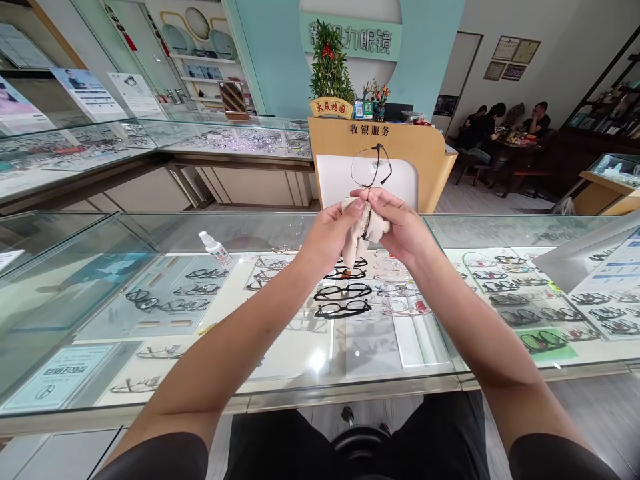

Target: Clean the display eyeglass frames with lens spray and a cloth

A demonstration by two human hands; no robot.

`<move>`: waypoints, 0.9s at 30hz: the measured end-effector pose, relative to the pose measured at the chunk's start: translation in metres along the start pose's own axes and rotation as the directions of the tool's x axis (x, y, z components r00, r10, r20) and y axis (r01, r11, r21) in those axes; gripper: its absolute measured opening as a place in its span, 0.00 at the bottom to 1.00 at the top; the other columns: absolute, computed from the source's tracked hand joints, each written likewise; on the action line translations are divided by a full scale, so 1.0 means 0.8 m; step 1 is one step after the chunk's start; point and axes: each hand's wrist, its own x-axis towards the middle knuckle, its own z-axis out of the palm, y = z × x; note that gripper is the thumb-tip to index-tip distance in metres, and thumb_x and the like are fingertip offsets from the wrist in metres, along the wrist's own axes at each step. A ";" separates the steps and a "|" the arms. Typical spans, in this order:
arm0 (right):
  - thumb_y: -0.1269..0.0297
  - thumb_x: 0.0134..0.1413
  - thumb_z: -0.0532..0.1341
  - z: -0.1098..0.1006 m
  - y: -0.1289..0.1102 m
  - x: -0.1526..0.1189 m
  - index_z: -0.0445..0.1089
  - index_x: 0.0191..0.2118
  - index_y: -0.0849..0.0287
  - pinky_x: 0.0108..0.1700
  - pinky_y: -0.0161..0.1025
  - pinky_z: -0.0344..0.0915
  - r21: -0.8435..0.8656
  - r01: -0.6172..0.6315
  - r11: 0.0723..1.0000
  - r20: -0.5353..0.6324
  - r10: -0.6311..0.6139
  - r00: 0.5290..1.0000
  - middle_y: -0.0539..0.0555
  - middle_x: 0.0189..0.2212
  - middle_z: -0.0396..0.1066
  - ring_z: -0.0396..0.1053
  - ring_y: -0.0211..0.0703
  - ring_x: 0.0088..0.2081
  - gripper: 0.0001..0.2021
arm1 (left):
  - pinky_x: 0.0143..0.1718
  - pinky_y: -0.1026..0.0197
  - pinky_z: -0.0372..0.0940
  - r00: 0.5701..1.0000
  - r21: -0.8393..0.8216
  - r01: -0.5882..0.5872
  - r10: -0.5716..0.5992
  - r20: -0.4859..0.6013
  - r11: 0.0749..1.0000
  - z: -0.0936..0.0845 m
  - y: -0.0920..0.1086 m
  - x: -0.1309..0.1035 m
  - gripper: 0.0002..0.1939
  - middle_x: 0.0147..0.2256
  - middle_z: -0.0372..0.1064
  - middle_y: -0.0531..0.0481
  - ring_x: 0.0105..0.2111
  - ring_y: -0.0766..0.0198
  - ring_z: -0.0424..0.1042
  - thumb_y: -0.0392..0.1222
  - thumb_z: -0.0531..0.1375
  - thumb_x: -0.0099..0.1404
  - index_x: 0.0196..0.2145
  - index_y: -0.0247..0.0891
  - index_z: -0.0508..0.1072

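Both my hands are raised together above the glass counter. My left hand (pixel 333 230) pinches a cream cloth (pixel 356 241) with its fingers closed. Beside it, my right hand (pixel 400 223) is closed on the same cloth and on a pair of dark-framed glasses (pixel 371 168). One lens rim and a bent part of the frame stick up above my fingertips, while another dark part runs down between the folds of the cloth. The fingers and cloth hide the middle of the glasses.
Rows of glasses (pixel 343 308) lie inside the glass display counter (pixel 280 387). A white spray bottle (pixel 216 248) is on the counter at the left. Beyond stands a wooden cashier desk (pixel 435 167); several people (pixel 483 130) sit at a table at the back right.
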 end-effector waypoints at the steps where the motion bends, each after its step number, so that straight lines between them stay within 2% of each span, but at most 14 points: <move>1: 0.48 0.53 0.78 0.001 0.001 0.000 0.81 0.39 0.50 0.51 0.43 0.76 0.012 -0.001 1.000 -0.001 0.001 1.000 0.51 0.48 0.83 0.77 0.46 0.47 0.15 | 0.25 0.61 0.65 1.000 0.001 0.017 -0.017 0.007 1.000 0.000 0.002 -0.001 0.27 0.27 0.72 0.53 0.24 0.67 0.69 0.64 0.80 0.57 0.33 0.40 0.76; 4: 0.49 0.53 0.78 0.002 0.004 0.000 0.82 0.40 0.50 0.46 0.41 0.75 0.051 0.000 0.999 -0.019 0.000 1.000 0.49 0.43 0.83 0.76 0.43 0.42 0.14 | 0.23 0.61 0.63 0.999 -0.009 0.044 -0.044 0.012 0.999 0.002 0.005 -0.001 0.28 0.27 0.73 0.55 0.23 0.67 0.68 0.63 0.81 0.53 0.36 0.40 0.77; 7: 0.50 0.50 0.80 0.002 0.004 0.001 0.83 0.40 0.51 0.44 0.39 0.74 0.076 -0.006 0.997 -0.048 0.010 0.999 0.49 0.40 0.82 0.75 0.42 0.40 0.15 | 0.26 0.63 0.65 1.000 -0.047 0.003 -0.003 -0.002 0.999 0.002 0.005 -0.001 0.31 0.29 0.74 0.55 0.26 0.67 0.70 0.61 0.84 0.49 0.39 0.39 0.78; 12: 0.50 0.50 0.79 -0.007 -0.002 0.004 0.81 0.41 0.52 0.46 0.41 0.75 0.036 -0.005 0.999 -0.110 0.009 0.994 0.51 0.42 0.82 0.76 0.45 0.42 0.16 | 0.28 0.61 0.65 0.991 0.049 -0.001 -0.006 0.133 0.999 -0.002 0.008 -0.004 0.28 0.31 0.74 0.54 0.27 0.65 0.70 0.55 0.82 0.53 0.44 0.39 0.79; 15: 0.50 0.49 0.79 -0.007 -0.002 0.004 0.81 0.40 0.52 0.46 0.41 0.75 0.041 -0.010 0.999 -0.123 0.015 0.992 0.51 0.41 0.82 0.76 0.45 0.43 0.16 | 0.28 0.61 0.64 0.991 0.081 -0.012 0.001 0.136 0.997 -0.004 0.009 -0.006 0.29 0.33 0.75 0.53 0.28 0.65 0.69 0.55 0.82 0.54 0.46 0.39 0.80; 18: 0.49 0.47 0.80 0.002 0.001 0.001 0.81 0.39 0.51 0.43 0.41 0.74 0.033 -0.005 0.999 -0.132 0.009 0.991 0.50 0.42 0.82 0.75 0.44 0.41 0.17 | 0.30 0.62 0.64 0.997 0.118 -0.077 0.073 0.036 0.990 -0.003 0.004 -0.004 0.24 0.31 0.72 0.53 0.28 0.65 0.68 0.59 0.79 0.60 0.40 0.40 0.78; 22: 0.46 0.47 0.79 0.016 0.001 -0.006 0.78 0.36 0.51 0.45 0.41 0.74 -0.011 0.009 1.000 -0.114 -0.010 0.993 0.49 0.43 0.82 0.75 0.45 0.43 0.18 | 0.30 0.63 0.61 0.965 0.237 -0.220 0.246 -0.090 0.946 -0.001 -0.004 -0.002 0.24 0.27 0.67 0.54 0.27 0.66 0.63 0.64 0.73 0.68 0.33 0.40 0.73; 25: 0.48 0.49 0.78 0.017 -0.002 -0.008 0.79 0.37 0.51 0.47 0.41 0.74 -0.010 0.005 1.000 -0.132 -0.006 0.991 0.49 0.42 0.82 0.75 0.45 0.44 0.16 | 0.29 0.62 0.60 0.950 0.283 -0.259 0.296 -0.097 0.924 -0.003 -0.005 0.000 0.28 0.26 0.64 0.54 0.26 0.66 0.61 0.68 0.70 0.69 0.30 0.40 0.71; 27: 0.50 0.51 0.77 0.013 -0.004 -0.006 0.80 0.37 0.51 0.46 0.40 0.73 -0.012 0.005 1.000 -0.156 -0.007 0.988 0.49 0.40 0.81 0.74 0.44 0.43 0.14 | 0.28 0.62 0.60 0.959 0.281 -0.258 0.281 -0.045 0.924 -0.008 -0.002 0.001 0.31 0.25 0.63 0.54 0.26 0.66 0.61 0.71 0.69 0.68 0.29 0.41 0.70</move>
